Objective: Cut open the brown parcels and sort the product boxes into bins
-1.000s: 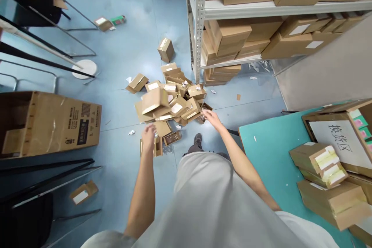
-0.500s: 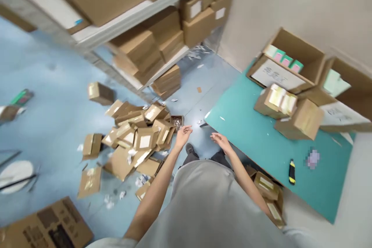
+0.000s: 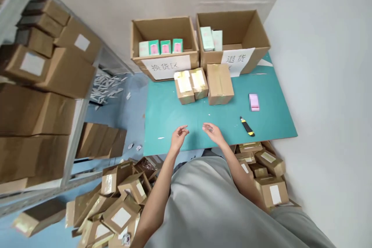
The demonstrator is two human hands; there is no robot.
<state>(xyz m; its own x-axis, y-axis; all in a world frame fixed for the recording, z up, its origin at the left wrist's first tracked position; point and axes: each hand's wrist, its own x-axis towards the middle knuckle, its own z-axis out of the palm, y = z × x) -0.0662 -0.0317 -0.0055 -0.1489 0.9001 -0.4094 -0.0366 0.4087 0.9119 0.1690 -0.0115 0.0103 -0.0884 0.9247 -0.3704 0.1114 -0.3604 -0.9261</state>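
Hovering empty over the near side of the table (image 3: 162, 114), left hand (image 3: 178, 137) and right hand (image 3: 214, 133) curl half-open, the cutter (image 3: 247, 126) at right seemingly placed for easy reach.

We read 换货区, handwritten in dark strokes on the white sheet (image 3: 166, 67) fixed to the front of the open carton (image 3: 134, 40) at upper centre. On the second white sheet (image 3: 245, 56), fronting the neighbouring carton (image 3: 263, 49) to its right, we read 退货; the writing below is partly covered by a taped box (image 3: 220, 85) and we cannot make it out. Print on the box labels (image 3: 120, 217) at lower left is too small to read.
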